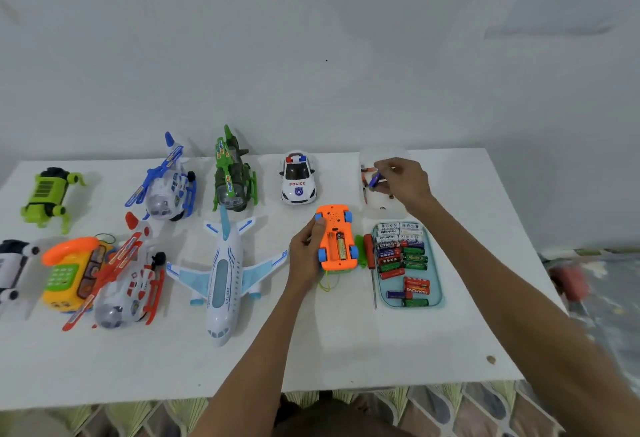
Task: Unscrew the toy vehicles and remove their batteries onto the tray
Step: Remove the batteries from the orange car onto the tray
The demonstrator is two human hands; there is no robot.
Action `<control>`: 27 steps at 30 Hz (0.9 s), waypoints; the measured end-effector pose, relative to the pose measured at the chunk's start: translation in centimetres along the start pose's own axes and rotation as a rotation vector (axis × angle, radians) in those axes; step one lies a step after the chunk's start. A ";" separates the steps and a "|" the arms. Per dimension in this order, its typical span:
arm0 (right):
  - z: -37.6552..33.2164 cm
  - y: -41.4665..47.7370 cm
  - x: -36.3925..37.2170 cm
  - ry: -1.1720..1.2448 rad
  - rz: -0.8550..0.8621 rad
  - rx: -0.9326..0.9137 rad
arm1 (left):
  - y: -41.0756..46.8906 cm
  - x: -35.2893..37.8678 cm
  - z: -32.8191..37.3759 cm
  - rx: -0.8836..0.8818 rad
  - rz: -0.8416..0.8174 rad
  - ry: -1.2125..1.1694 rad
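An orange toy car (335, 237) lies upside down on the white table, its battery bay uncovered with one battery (341, 246) inside. My left hand (306, 254) grips the car's left side. My right hand (403, 182) is raised over a clear container (382, 156) at the back and pinches a small blue item (374, 181). The pale blue tray (434, 293) to the right of the car holds several batteries. A red-handled screwdriver (370, 258) lies between car and tray, beside a green piece (361, 251).
Other toys stand on the table (311, 364): a police car (298, 178), a white plane (223, 277), green (233, 173), blue (168, 185) and red (128, 280) helicopters, a yellow phone (72, 272) and a green robot dog (48, 197). A wall rises behind.
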State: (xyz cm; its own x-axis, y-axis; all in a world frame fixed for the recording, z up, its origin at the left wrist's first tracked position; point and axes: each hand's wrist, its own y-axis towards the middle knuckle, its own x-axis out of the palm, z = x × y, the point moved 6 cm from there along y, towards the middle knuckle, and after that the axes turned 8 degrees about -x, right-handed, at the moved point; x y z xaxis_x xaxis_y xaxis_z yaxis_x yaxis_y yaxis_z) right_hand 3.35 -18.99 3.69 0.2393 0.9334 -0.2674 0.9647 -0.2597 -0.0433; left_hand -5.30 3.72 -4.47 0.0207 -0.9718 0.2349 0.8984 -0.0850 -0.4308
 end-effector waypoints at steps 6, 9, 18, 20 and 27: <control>-2.1 -6.4 1.8 0.259 -0.203 0.082 | -0.1 0.1 0.1 0.005 -0.017 0.012; -3.5 -9.6 2.5 0.084 -0.166 -0.087 | -0.1 0.0 0.1 0.025 -0.042 0.034; -2.6 -16.5 6.2 -0.581 -0.244 -0.653 | -0.1 -0.1 0.2 0.035 -0.033 0.050; -2.4 -16.9 6.6 -0.627 -0.297 -0.741 | -0.1 -0.2 0.1 0.030 -0.039 0.038; -1.8 -15.0 5.8 -0.412 -0.274 -0.544 | -0.1 0.0 0.3 0.081 -0.062 0.044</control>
State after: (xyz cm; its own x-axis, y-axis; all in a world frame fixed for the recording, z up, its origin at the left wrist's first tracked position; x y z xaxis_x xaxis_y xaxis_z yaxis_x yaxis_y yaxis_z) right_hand -9.52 -9.26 4.55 0.0241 0.7509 -0.6600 0.9276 0.2294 0.2949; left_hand -5.25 3.78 -4.16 -0.0536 -0.9741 0.2198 0.9299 -0.1289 -0.3445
